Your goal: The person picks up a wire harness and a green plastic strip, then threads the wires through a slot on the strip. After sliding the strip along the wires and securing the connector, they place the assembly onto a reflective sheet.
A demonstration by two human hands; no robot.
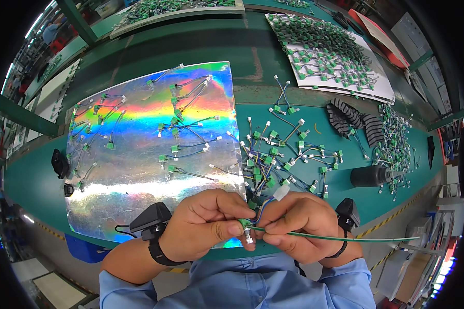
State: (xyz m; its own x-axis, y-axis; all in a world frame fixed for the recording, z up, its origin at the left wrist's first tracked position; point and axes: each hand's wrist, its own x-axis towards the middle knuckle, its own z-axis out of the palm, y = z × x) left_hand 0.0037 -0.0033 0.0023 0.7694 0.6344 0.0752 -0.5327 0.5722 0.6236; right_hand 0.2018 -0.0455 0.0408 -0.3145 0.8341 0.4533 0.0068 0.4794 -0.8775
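My left hand (207,224) pinches a small green wired component (246,224) between thumb and forefinger. It has a silvery shaft pointing down, and looks like a potentiometer. Its thin wires rise to a white plug (281,192) beside my right hand's knuckles. My right hand (301,226) is closed on a long thin green stick (345,238) that stretches off to the right. The stick's near tip touches or nearly touches the green component. Several similar wired components (268,165) lie in a loose heap just beyond my hands.
A shiny rainbow-reflecting sheet (139,154) with scattered wired components covers the left of the green table (314,118). To the right are a dark bottle (366,176), a striped cloth (353,121) and another heap of components (394,144). A loaded white board (319,80) stands farther back.
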